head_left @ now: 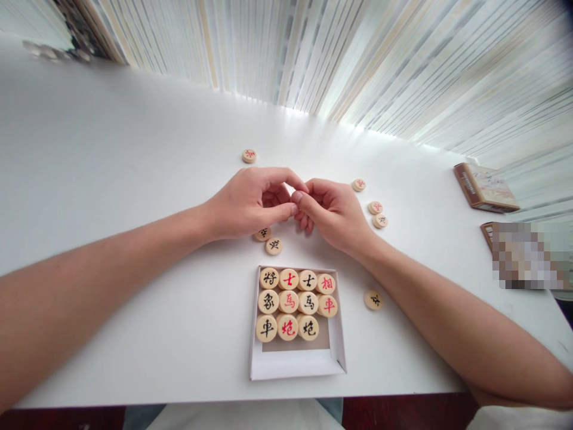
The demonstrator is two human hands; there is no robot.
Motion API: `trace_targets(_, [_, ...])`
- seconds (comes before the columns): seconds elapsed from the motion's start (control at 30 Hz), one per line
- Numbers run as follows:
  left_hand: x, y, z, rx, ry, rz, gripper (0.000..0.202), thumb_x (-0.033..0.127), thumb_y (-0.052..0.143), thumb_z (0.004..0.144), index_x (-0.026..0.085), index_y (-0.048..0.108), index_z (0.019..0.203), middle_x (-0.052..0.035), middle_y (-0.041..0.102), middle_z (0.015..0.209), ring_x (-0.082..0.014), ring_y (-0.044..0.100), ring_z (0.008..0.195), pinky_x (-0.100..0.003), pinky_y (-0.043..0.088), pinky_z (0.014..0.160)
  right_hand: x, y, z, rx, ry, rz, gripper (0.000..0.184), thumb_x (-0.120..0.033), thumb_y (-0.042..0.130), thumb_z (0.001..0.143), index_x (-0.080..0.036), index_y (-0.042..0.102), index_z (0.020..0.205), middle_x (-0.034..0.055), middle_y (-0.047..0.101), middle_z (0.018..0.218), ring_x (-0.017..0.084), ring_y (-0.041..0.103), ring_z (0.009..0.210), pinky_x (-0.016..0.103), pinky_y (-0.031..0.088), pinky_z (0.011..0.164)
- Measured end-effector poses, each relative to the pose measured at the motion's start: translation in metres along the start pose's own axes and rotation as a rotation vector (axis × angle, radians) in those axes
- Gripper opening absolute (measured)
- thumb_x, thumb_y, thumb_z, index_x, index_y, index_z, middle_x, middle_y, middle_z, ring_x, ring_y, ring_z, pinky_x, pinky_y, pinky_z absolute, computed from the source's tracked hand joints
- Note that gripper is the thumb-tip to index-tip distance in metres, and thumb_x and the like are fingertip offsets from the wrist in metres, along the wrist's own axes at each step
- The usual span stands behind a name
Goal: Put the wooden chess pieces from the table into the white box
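Note:
Both hands meet above the white table [111,197], just beyond a shallow white box [298,364]. My left hand [250,203] is curled, thumb and fingers pinched together. My right hand [333,212] is curled too, its fingertips touching those of the left. What the fingers hold is hidden. The box holds several round wooden chess pieces [289,301] with red or black characters, laid in rows. Two loose pieces [268,240] lie under my left hand. Three more [375,208] lie beyond my right hand, one [373,299] by my right forearm, one [249,156] farther back.
A brown box lid [486,188] lies at the right edge of the table, with a blurred-out object [528,254] in front of it. Striped white curtains [358,60] hang behind the table. The table's near edge [179,397] runs along the bottom.

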State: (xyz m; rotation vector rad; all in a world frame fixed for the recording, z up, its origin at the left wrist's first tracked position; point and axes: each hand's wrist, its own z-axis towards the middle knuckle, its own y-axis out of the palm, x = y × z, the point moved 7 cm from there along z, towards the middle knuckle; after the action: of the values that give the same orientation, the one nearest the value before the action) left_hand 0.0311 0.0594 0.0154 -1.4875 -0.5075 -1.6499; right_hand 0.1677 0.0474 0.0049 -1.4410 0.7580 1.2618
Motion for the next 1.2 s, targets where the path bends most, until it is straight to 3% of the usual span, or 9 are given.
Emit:
trace_targets(0.83, [-0.0016,-0.0014,-0.0001,0.032,-0.029,0.039,0.02,0.019,0.076,0.085,0.019,0.072,0.105,0.0,0.077,0.082,-0.0176,0.079,0.076,-0.03,0.065,0.07,-0.0032,-0.0003,0.0004,0.006,-0.021,-0.044,0.048,-0.069,0.073,0.091,-0.024,0.062,0.077,-0.0007,0.071,0.068,0.014,0.066,0.053,0.029,0.053,0.047])
trace_targets(0.97, [-0.0006,-0.0009,-0.0004,0.038,-0.044,0.031,0.02,0.021,0.079,0.086,0.018,0.072,0.105,0.0,0.077,0.083,-0.0176,0.08,0.079,-0.03,0.067,0.072,-0.0039,-0.0003,0.0003,0.013,-0.029,-0.064,0.046,-0.064,0.073,0.094,-0.023,0.061,0.076,-0.0012,0.07,0.066,0.013,0.066,0.052,0.027,0.053,0.047])
trace_targets(1.2, [0.0011,-0.0018,-0.001,0.053,-0.046,0.086,0.018,0.019,0.077,0.088,0.019,0.073,0.106,0.0018,0.076,0.084,-0.0176,0.08,0.084,-0.031,0.065,0.076,0.0002,-0.0016,0.0008,0.009,0.014,-0.099,0.049,-0.067,0.071,0.093,-0.02,0.064,0.08,0.0006,0.069,0.072,0.017,0.075,0.07,0.023,0.054,0.052])
